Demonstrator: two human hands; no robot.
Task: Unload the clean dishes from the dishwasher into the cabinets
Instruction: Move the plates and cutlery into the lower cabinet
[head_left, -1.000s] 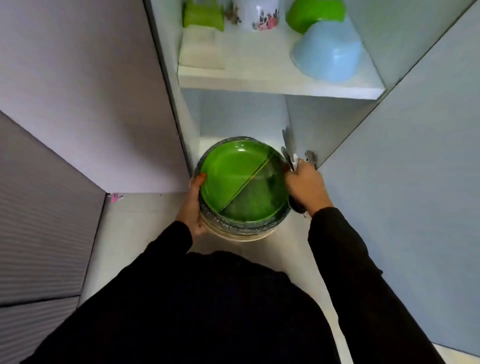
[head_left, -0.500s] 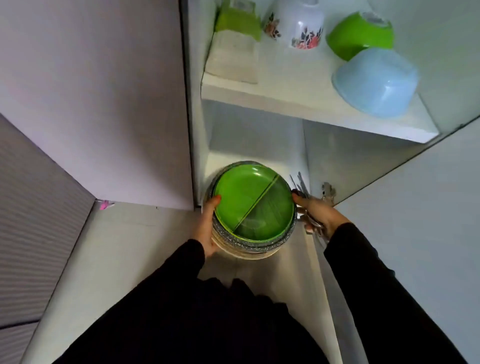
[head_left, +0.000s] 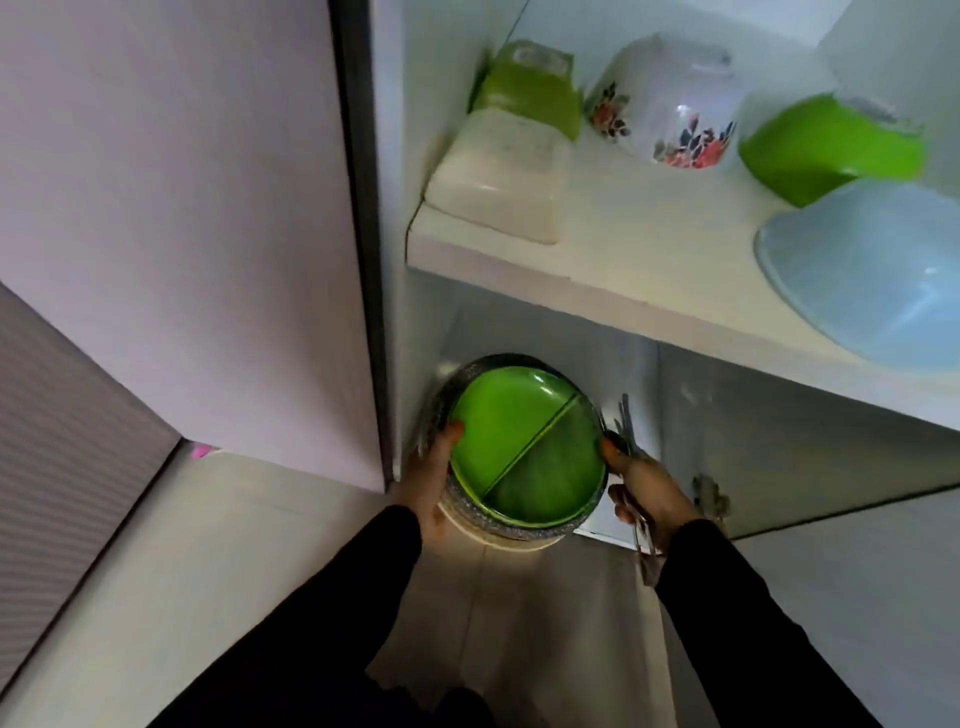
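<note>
A stack of plates (head_left: 498, 530) with a green divided plate (head_left: 524, 452) on top sits at the mouth of the lower cabinet compartment. My left hand (head_left: 428, 483) grips the stack's left rim, thumb on the green plate's edge. My right hand (head_left: 644, 488) touches the stack's right rim with the thumb while its fingers hold a bundle of metal cutlery (head_left: 626, 426), whose ends stick up beside the plates.
The shelf (head_left: 597, 291) above carries an upturned pale blue bowl (head_left: 872, 275), a green bowl (head_left: 826, 150), a flowered white bowl (head_left: 670, 104), a green container (head_left: 530, 88) and a white container (head_left: 498, 182). The left door (head_left: 182, 208) and right door (head_left: 857, 597) stand open.
The stack and both hands have gone farther into the lower compartment, and my view has tipped up so more of the shelf shows.
</note>
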